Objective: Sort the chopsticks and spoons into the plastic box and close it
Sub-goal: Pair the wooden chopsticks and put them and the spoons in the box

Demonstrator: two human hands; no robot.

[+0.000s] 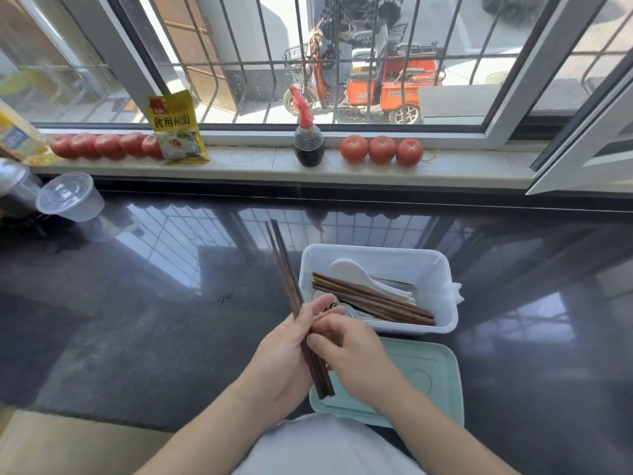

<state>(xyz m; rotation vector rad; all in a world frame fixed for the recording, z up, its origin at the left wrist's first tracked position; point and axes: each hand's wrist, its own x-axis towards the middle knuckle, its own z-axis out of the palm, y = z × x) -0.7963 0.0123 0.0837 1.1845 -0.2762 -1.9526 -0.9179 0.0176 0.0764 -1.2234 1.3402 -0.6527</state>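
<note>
Task is well along, not done. The box [376, 255] sits open on the dark counter [137, 320], right of centre. Inside: a bundle of chopsticks [373, 299] lying lengthwise, a white spoon [352, 274] behind them, and a metal spoon [346, 311] at the near left corner, partly hidden by the hands.

Last bundle [284, 262] is not yet in the box. It is held tilted, tips toward the window, butt ends over the lid [431, 375]. Left hand [284, 351] grips the bundle mid-length, fingers [317, 305] curled round it. Right hand [349, 351] is on the lower part of the same sticks, fingers curled and pinching them; looks like evening up the ends, as a guess.

The green lid lies flat on the counter just in front of the box, at the near edge, partly under the right forearm.

No loose chopsticks or spoons seen elsewhere on the counter. Left to do, as judged: lay the held bundle in alongside the others, then pick up the lid and press it on. Clear tub [68, 197] far left and the tomatoes [380, 149] on the sill are not part of it.
</note>
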